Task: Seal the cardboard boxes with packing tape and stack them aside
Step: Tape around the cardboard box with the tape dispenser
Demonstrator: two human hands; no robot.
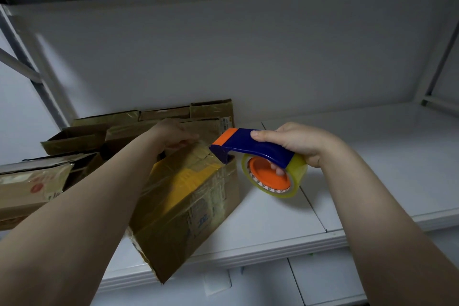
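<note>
Head view. The box (pixel 188 201) sat tilted on the white shelf (pixel 273 213), its near corner overhanging the shelf edge, probably to present the top seam. The left hand (pixel 173 135) lay on its far top end, fingers bent onto the flap, likely steadying it; whether they pinched tape could not be told. The right hand (pixel 301 145) gripped the tape dispenser (pixel 250 146), thumb on top and fingers curled beneath, with its cutter end touching the box's upper right corner. Other boxes (pixel 79 139) lay behind, to the left.

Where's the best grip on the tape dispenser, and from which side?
The blue handle arching over the roll, from the right: thumb on top, fingers curled under it, as the right hand does. The cutter end then faces the box.
</note>
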